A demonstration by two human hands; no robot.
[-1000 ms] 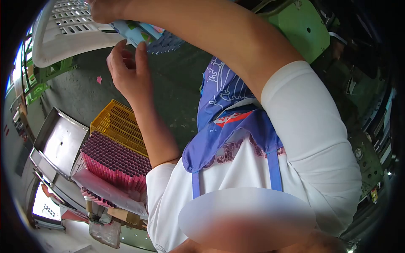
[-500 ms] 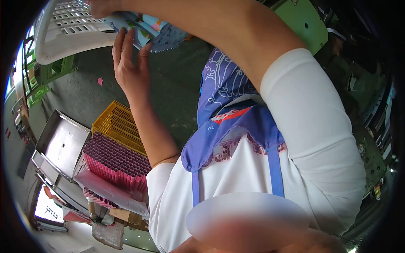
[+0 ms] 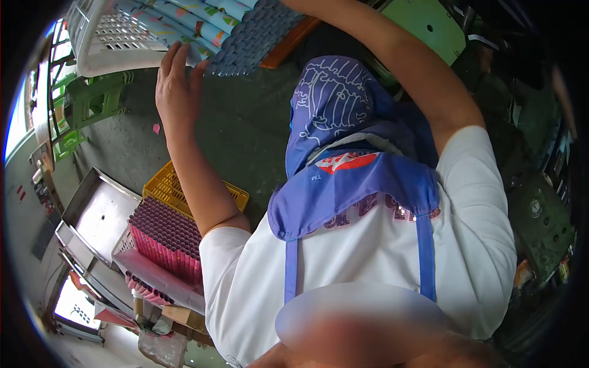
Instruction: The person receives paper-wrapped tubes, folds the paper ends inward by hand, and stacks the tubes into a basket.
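Note:
A stack of light-blue patterned tubes (image 3: 205, 27) lies at the top of the view, their round grey-blue ends (image 3: 254, 43) turned to the right. My left hand (image 3: 178, 86) is at the lower left edge of the stack, fingers stretched out and the thumb apart. Its fingertips appear to touch the outer tubes. My right forearm (image 3: 392, 49) reaches to the upper edge beside the tube ends; the right hand lies beyond the frame. A white plastic crate (image 3: 123, 61) with a slotted wall stands on the left of the stack.
Pink tubes (image 3: 165, 236) stand packed at lower left beside a yellow crate (image 3: 169, 184) and a metal tray (image 3: 101, 208). Green stools (image 3: 95, 98) stand at left. A green machine panel (image 3: 423, 30) is at upper right. An orange-brown board (image 3: 288, 43) shows under the tube ends.
More of the blue tube stack shows now. My right hand has left the crate side and moved right, out of the top of the view. My left hand stays by the stack's edge.

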